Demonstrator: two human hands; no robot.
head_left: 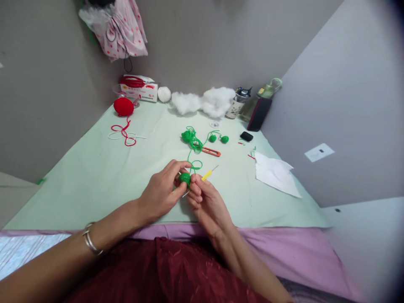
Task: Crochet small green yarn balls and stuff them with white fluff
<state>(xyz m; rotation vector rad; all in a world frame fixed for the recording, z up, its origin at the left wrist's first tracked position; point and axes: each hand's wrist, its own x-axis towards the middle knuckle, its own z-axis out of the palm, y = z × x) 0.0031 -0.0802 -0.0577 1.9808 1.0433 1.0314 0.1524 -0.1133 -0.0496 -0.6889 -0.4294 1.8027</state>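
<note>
Cupping hand: left hand point(162, 185), fingers curled part-closed round the green ball point(184, 179), thumb on its near side.
Hook hand: right hand point(206, 195), thumb and fingertips pinched together on the yellow hook point(206, 175), at the green ball's right; I cannot tell where metal meets ball.
Green ball: between the 2 hands.
Yarn: green yarn point(196, 146) lies tangled beyond the green ball, a loose loop nearer it; best kept slack and clear of the hook.
Grip: I judge a light, steady hold suits the green ball, without squashing, the hook turned by small finger movements.
Orange tool point(211, 152): beyond the green ball, rightward.
</note>
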